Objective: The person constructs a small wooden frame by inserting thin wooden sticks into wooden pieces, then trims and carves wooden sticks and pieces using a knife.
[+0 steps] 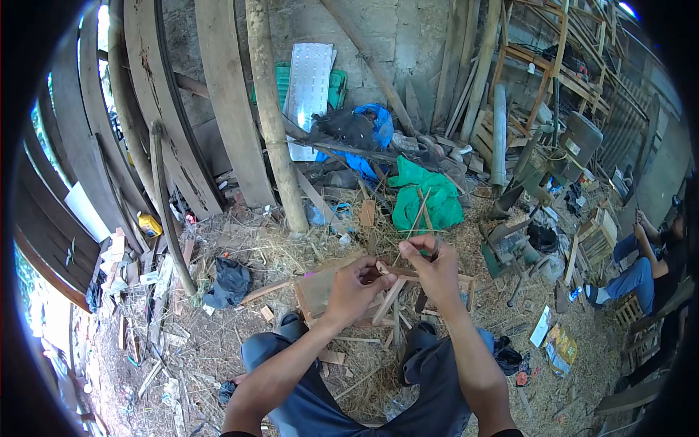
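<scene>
Between my hands is a short wooden strip (403,274), held above the ground in front of my knees. My left hand (355,293) is closed on its left end, thumb and fingers pinched together. My right hand (435,275) is closed around thin wooden sticks (419,213) that point up and away from me; its fingers are also at the strip's right end. Below and behind the hands stands a low wooden frame (304,300), partly hidden by them. A pale wooden bar (390,300) slants down beneath the strip.
Wood scraps and straw cover the ground. A green plastic bag (429,195) and a blue tarp (378,125) lie ahead, beside a wooden post (271,116). A black bag (228,282) is at left. Machinery (520,233) stands at right, near a seated person (641,269).
</scene>
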